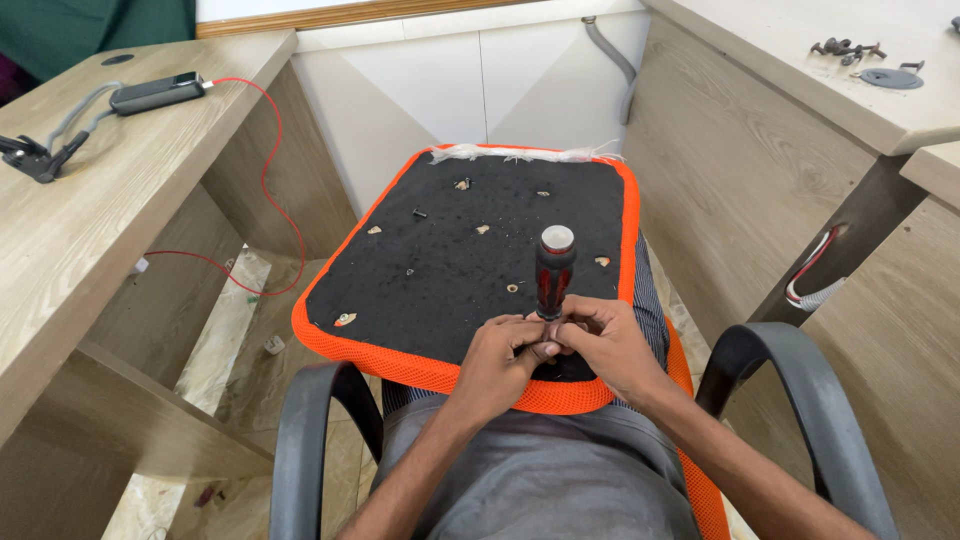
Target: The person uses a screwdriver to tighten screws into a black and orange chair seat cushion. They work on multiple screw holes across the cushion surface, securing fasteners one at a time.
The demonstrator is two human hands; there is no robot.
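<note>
Sitting in a chair with two black plastic armrests, left (305,440) and right (800,400), the person keeps an upturned chair seat with a black underside and orange mesh edge (450,250) on the lap. A screwdriver with a black and red handle and a grey cap (554,272) stands upright on the black surface, near the front edge of the seat. The left hand (500,365) and the right hand (605,345) meet at the bottom of the handle. Their fingers are bent and pressed together around the shaft, and the tip itself is hidden under them.

I judge the work is in the middle. I count about eight small holes or fittings with pale torn edges over the black underside, and most look open, with no screw head visible; one small dark screw (420,213) lies loose near the far left. On the wooden desk at the right (760,40) there is a little heap of dark screws (848,48); their number I cannot tell.
</note>
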